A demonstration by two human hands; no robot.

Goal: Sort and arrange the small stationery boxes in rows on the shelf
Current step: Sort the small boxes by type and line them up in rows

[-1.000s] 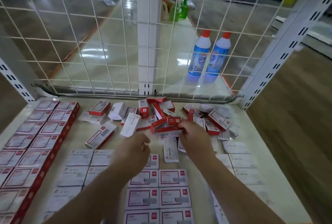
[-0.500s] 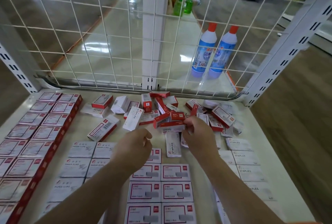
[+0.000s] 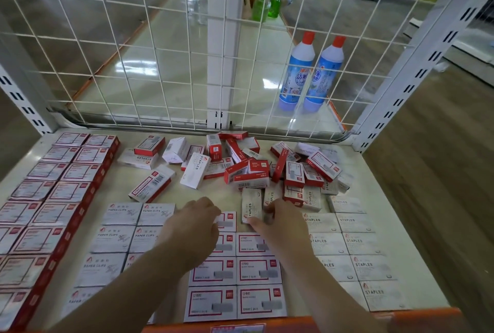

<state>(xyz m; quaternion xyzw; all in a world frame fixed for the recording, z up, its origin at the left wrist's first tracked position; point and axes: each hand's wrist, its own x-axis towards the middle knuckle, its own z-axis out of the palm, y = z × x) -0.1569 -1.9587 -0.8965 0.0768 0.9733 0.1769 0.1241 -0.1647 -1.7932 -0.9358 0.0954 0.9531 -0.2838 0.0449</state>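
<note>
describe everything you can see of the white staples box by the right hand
The white staples box is a small cardboard carton, printed STAPLES along its length in dark letters. It lies flat on the shelf, long side pointing away, just in front of the loose pile. The right hand has its fingers at the near right edge; actual grip is unclear.

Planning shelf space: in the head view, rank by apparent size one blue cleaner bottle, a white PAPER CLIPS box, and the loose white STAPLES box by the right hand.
1. Blue cleaner bottle, though farther away.
2. White PAPER CLIPS box.
3. Loose white STAPLES box, narrower.
</note>
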